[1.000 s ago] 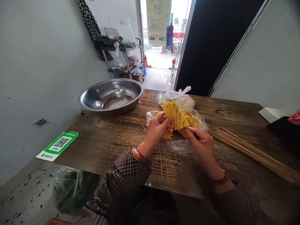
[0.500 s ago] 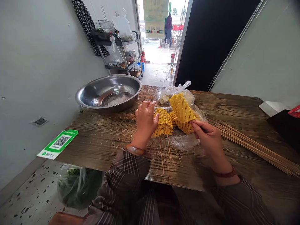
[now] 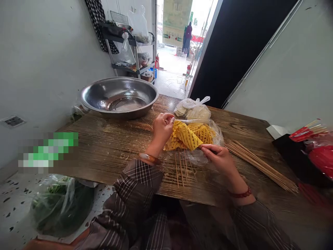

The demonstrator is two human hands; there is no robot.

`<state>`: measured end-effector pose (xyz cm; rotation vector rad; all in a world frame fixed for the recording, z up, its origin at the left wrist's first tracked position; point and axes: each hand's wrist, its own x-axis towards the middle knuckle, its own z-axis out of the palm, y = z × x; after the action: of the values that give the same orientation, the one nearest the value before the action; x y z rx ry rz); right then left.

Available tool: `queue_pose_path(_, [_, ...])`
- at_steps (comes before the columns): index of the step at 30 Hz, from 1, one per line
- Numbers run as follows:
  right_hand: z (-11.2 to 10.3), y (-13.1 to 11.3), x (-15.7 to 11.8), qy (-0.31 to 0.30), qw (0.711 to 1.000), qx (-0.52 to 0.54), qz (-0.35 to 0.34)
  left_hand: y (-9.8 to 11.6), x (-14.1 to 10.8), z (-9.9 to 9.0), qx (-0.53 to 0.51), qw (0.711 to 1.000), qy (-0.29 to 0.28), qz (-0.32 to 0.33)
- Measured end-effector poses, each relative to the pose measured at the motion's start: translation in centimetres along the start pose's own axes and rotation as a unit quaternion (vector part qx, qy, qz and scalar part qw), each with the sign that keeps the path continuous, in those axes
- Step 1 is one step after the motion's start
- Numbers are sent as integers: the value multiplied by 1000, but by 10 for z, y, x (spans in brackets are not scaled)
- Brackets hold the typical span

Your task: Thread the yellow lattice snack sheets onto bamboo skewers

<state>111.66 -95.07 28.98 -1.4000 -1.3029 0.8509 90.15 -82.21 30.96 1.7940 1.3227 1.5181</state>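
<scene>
In the head view, my right hand (image 3: pixel 218 158) pinches a thin brown stick end, which looks like a skewer, at the lower right corner of a yellow slab (image 3: pixel 189 136) scored with slanted cuts. The slab slopes down toward that hand. My left hand (image 3: pixel 163 128) is closed at the slab's upper left end; what its fingertips grip is hidden. Beneath and behind lie more yellow scored slabs (image 3: pixel 204 133) on a clear plastic bag (image 3: pixel 217 133). Several thin skewers (image 3: pixel 181 170) stick out of the slabs toward me.
A large steel basin (image 3: pixel 119 97) stands at the back left. Behind the slabs is a knotted plastic bag (image 3: pixel 199 113) with pale contents. A bundle of bamboo skewers (image 3: pixel 260 165) lies right, near a black box (image 3: pixel 299 158). A bag of greens (image 3: pixel 62 205) rests low at left.
The slab in my right hand has come down and left, from raised to lying slanted over the others. My left fingers have closed at its far end. The view has shifted right.
</scene>
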Motion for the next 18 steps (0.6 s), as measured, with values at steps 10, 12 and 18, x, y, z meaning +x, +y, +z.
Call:
queue_pose_path(10, [22, -4, 9, -7, 998, 33, 58, 4, -3, 2, -12, 1000, -5, 5])
queue_pose_path(12, [28, -8, 14, 12, 994, 75, 73, 5, -4, 3, -18, 1000, -6, 10])
queue_pose_path(18, [54, -15, 26, 54, 979, 168, 97, 3, -4, 7, -40, 999, -10, 14])
